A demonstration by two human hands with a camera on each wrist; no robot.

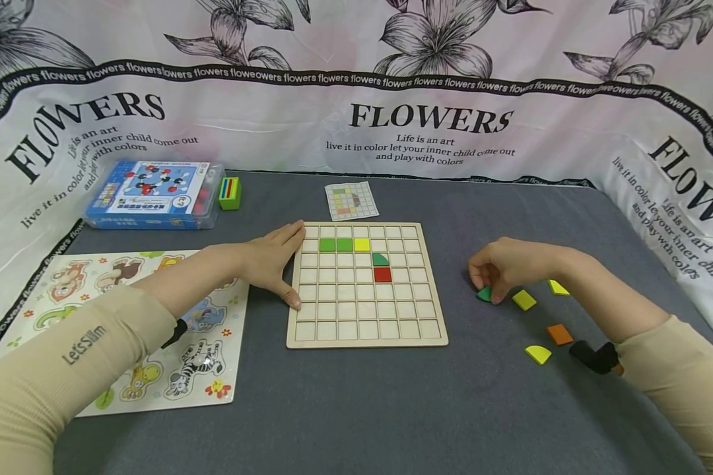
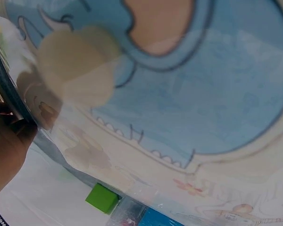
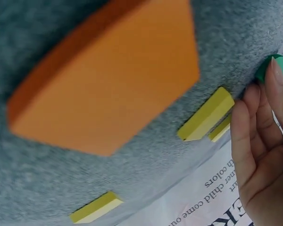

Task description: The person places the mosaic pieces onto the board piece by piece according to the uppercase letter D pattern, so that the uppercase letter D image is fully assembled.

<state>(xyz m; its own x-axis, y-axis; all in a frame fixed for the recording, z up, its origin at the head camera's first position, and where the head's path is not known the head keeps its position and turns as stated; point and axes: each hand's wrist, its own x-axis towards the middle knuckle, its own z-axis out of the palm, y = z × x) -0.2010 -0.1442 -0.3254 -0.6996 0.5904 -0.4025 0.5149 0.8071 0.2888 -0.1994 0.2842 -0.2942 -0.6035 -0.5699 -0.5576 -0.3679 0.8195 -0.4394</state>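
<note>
A wooden grid board lies in the middle of the table. Its cells hold two green squares, a yellow square, a green quarter-round piece and a red square. Along the board's left edge rests my left hand, thumb and fingers spread. To the right of the board, my right hand pinches a green curved-edge block at the tabletop, partly covered by the fingers. Nearest to that hand is a yellow square block.
Further right lie an orange block, a yellow quarter-round and another yellow block. Behind the board is a pattern card. An animal puzzle board sits under my left forearm, with a blue box and green block beyond.
</note>
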